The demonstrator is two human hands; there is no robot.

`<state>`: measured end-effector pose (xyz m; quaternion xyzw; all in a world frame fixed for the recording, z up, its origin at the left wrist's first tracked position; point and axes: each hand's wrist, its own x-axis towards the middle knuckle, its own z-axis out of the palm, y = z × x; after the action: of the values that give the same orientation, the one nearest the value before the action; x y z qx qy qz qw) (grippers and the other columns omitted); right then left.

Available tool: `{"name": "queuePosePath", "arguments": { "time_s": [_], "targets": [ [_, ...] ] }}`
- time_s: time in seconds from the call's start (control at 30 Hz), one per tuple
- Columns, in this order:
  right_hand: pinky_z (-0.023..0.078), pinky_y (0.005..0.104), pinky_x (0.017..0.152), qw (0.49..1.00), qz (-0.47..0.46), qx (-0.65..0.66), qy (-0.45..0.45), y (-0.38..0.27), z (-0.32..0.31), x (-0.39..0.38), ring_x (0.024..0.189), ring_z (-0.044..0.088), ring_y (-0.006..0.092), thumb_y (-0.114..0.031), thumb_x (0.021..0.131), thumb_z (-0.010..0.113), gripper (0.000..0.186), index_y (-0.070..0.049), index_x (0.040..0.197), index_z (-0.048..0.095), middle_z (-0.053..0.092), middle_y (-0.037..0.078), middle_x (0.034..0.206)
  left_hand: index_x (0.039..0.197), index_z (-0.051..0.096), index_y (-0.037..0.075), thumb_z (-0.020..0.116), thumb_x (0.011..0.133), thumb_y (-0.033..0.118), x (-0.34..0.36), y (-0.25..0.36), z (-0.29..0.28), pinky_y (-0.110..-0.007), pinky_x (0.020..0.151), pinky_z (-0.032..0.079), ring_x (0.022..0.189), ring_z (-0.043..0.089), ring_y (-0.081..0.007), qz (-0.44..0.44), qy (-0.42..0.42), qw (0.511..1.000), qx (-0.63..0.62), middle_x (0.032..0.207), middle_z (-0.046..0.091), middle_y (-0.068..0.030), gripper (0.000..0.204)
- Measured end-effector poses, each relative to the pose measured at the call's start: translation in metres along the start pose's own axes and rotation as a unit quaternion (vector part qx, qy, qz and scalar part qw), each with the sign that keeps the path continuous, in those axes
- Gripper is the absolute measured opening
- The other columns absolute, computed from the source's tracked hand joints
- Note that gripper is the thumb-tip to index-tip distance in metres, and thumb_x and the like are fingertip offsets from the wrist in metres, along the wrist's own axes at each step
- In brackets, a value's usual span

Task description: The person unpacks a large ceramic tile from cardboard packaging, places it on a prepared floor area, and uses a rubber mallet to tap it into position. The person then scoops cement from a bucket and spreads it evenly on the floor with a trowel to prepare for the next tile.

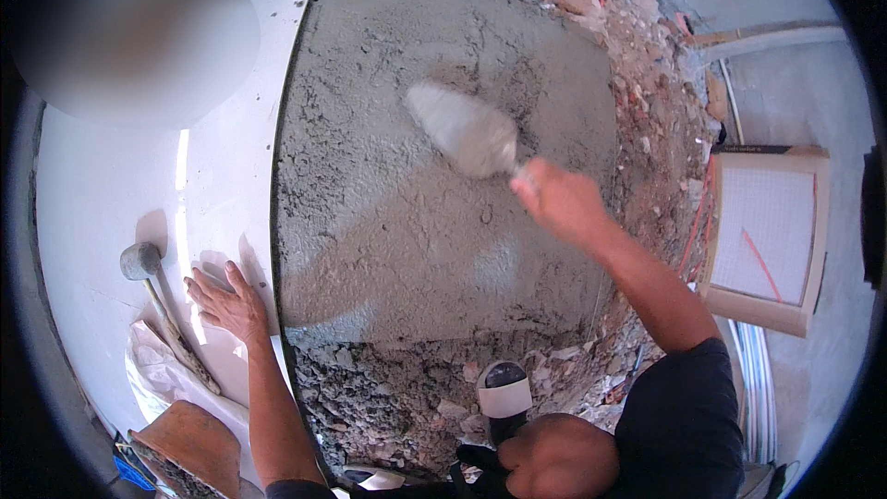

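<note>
In my right hand [562, 203] is the handle of a pointing trowel [467, 129], its broad metal blade held over a bed of wet grey mortar [397, 249]. Slight blur softens the blade, and I cannot tell whether it touches the mortar. My left hand [231, 303] lies flat with fingers spread on the large white tile surface [102, 185], close to its edge along the mortar. Just left of that hand rests a rubber mallet [141, 261] with a light handle.
A crumpled pale sheet [148, 360] and an orange-brown bucket-like container [199, 444] sit at lower left. Rubble [656, 157] borders the mortar on the right. An open cardboard box [767, 314] stands beyond it, above long pale strips [753, 388]. My sandalled foot [504, 397] is below the mortar.
</note>
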<state>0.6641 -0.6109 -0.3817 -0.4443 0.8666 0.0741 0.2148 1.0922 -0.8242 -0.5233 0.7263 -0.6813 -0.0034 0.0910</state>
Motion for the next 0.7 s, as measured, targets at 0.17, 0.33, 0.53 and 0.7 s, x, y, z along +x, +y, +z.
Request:
{"name": "queuePosePath", "arguments": {
  "time_s": [0.17, 0.33, 0.53, 0.7],
  "targets": [
    [0.051, 0.0521, 0.070, 0.996, 0.005, -0.074, 0.041, 0.017, 0.007, 0.014, 0.083, 0.066, 0.0416, -0.041, 0.097, 0.045, 0.038, -0.004, 0.102, 0.052, 0.067, 0.023, 0.090, 0.149, 0.026, 0.009, 0.037, 0.094, 0.061, -0.001, 0.002, -0.003, -0.058, 0.113, 0.010, 0.145, 0.015, -0.0311, -0.002, -0.005, 1.000, -0.020, 0.156, 0.019, -0.0174, 0.076],
    [0.047, 0.0538, 0.081, 0.992, 0.095, 0.043, 0.068, 0.022, -0.016, 0.054, 0.096, 0.061, 0.0446, -0.046, 0.097, 0.040, 0.044, -0.004, 0.107, 0.053, 0.065, 0.024, 0.101, 0.148, 0.027, 0.007, 0.041, 0.095, 0.057, -0.001, 0.005, -0.004, -0.057, 0.113, 0.008, 0.145, 0.014, -0.0311, -0.005, -0.002, 0.999, -0.035, 0.155, 0.020, -0.0196, 0.075],
    [0.045, 0.0539, 0.086, 0.995, 0.075, 0.047, 0.055, 0.008, -0.012, 0.098, 0.101, 0.060, 0.0438, -0.048, 0.097, 0.037, 0.051, -0.002, 0.115, 0.053, 0.064, 0.025, 0.106, 0.147, 0.029, 0.005, 0.040, 0.095, 0.058, -0.001, 0.004, -0.003, -0.057, 0.113, 0.009, 0.145, 0.016, -0.0317, 0.003, -0.002, 1.000, -0.015, 0.154, 0.022, -0.0201, 0.075],
    [0.052, 0.0494, 0.078, 0.979, 0.163, -0.023, 0.117, 0.091, -0.009, 0.107, 0.091, 0.066, 0.0379, -0.044, 0.095, 0.045, 0.047, -0.001, 0.106, 0.059, 0.066, 0.024, 0.100, 0.148, 0.029, 0.007, 0.039, 0.095, 0.059, 0.000, 0.003, -0.002, -0.058, 0.112, 0.014, 0.144, 0.018, -0.0321, 0.003, 0.010, 1.000, -0.006, 0.155, 0.022, -0.0187, 0.075]
  ]
}}
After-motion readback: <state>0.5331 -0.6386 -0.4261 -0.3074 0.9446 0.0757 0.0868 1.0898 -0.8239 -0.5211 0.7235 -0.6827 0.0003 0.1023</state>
